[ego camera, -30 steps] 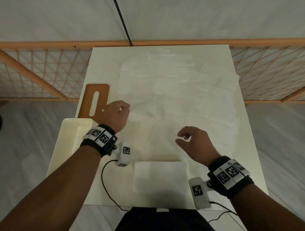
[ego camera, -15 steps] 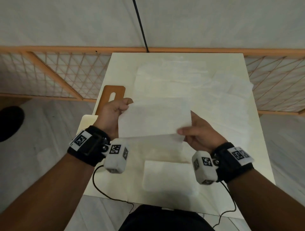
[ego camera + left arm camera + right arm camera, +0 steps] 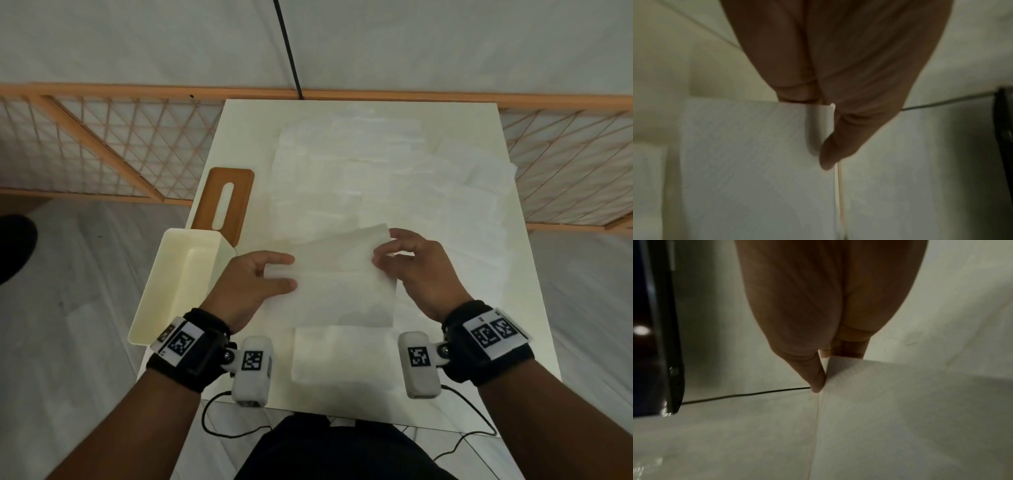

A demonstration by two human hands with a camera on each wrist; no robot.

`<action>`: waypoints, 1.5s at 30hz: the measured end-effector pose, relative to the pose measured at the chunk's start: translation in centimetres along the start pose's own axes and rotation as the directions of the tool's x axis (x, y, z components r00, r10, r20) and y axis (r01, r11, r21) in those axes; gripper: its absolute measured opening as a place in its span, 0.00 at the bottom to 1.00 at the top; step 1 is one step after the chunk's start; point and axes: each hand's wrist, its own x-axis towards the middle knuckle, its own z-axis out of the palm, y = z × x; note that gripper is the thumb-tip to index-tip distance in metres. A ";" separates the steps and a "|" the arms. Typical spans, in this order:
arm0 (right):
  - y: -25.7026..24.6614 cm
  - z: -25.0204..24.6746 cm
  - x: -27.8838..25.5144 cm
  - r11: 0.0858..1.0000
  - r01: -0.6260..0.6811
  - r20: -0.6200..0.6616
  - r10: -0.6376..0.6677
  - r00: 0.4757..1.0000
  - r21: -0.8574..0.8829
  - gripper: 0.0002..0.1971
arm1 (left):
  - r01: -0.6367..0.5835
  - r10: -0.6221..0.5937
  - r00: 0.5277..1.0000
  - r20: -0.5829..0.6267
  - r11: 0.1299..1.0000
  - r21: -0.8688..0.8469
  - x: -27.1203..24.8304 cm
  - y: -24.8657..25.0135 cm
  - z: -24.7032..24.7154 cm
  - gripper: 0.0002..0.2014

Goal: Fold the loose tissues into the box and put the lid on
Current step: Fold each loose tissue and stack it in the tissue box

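Note:
A white tissue [image 3: 342, 274] is held above the table between both hands, its far edge bent over toward me. My left hand [image 3: 270, 274] pinches its left edge, thumb on top and fingers beneath [image 3: 830, 142]. My right hand [image 3: 394, 255] pinches the right edge near the far corner [image 3: 820, 378]. A folded tissue [image 3: 339, 356] lies flat at the table's near edge, just below the held one. The cream box [image 3: 178, 284] stands open at the table's left edge. Its brown slotted lid [image 3: 226, 202] lies flat beyond the box. Several loose tissues [image 3: 394, 178] cover the far half of the table.
The cream table [image 3: 239, 137] stands against an orange lattice rail [image 3: 102, 144] and a white wall. A black cable [image 3: 287, 51] runs down the wall. Thin cables hang from the wrist cameras off the near edge. Grey floor lies on both sides.
Both hands picked a tissue off the pile, raised it, and have now lowered it closer to the table with the far edge turning over toward me.

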 end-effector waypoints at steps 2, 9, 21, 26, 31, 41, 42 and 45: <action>-0.1 -0.2 -0.3 0.998 0.029 0.049 -0.026 0.998 -0.058 0.08 | -0.047 0.062 0.996 -0.063 0.977 0.207 0.3 -0.3 0.0 0.19; -0.2 -0.4 -1.0 0.862 0.216 0.064 -0.210 0.976 -0.459 0.08 | -0.154 0.216 0.969 -0.121 0.909 0.388 0.4 -0.8 0.4 0.10; -0.3 -2.0 -2.4 0.769 0.280 0.093 -0.279 0.956 -0.574 0.05 | -0.285 0.357 0.934 -0.020 0.776 0.562 -0.3 -0.5 1.0 0.07; -1.1 -2.9 -3.4 0.965 0.077 0.143 -0.042 0.989 -0.250 0.03 | -0.209 0.219 0.976 0.014 0.910 0.358 -0.8 -0.9 1.6 0.08; 2.6 -3.3 -4.4 0.969 -0.088 0.091 0.112 0.989 -0.232 0.01 | -0.031 0.038 0.999 -0.016 0.946 0.323 -1.1 -4.5 2.1 0.08; 10.8 -0.9 -5.5 0.746 -0.087 0.011 0.125 0.992 -0.660 0.08 | 0.005 0.018 0.999 -0.028 0.747 0.665 -1.2 -12.0 3.3 0.04; 11.0 -0.7 -5.5 0.747 -0.086 0.005 0.119 0.993 -0.659 0.08 | 0.008 0.020 0.999 -0.034 0.742 0.670 -1.0 -12.3 3.3 0.03; 11.1 -0.3 -5.5 0.754 -0.084 -0.013 0.099 0.995 -0.652 0.07 | 0.009 0.042 0.997 -0.058 0.732 0.682 -0.7 -12.7 3.3 0.03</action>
